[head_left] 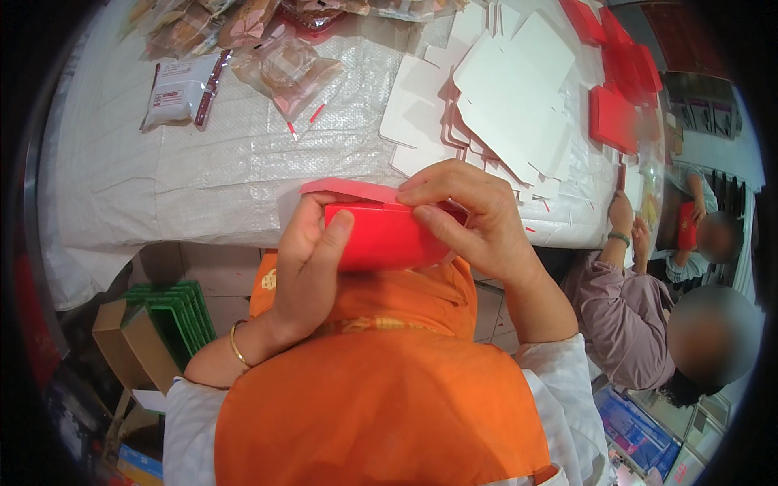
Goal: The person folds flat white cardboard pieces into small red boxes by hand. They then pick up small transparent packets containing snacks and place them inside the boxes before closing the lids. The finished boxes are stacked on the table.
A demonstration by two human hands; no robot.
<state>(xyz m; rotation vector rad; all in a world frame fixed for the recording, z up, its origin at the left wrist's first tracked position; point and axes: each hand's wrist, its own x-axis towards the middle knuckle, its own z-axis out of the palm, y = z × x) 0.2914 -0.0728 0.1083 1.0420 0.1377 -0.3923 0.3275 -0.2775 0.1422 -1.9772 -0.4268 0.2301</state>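
A red cardboard box is held between my two hands at the near table edge, in front of my orange apron. Along its far side a lighter red flap stands raised. My left hand grips the box's left end, thumb on the near face and fingers behind. With thumb and forefinger my right hand pinches the top edge near the flap's right end. The inside of the box is hidden.
White flat card blanks lie piled ahead. Red boxes are at the far right, wrapped food packs and a white pouch at the far left. Another person's hand works at right. Green crates stand below left.
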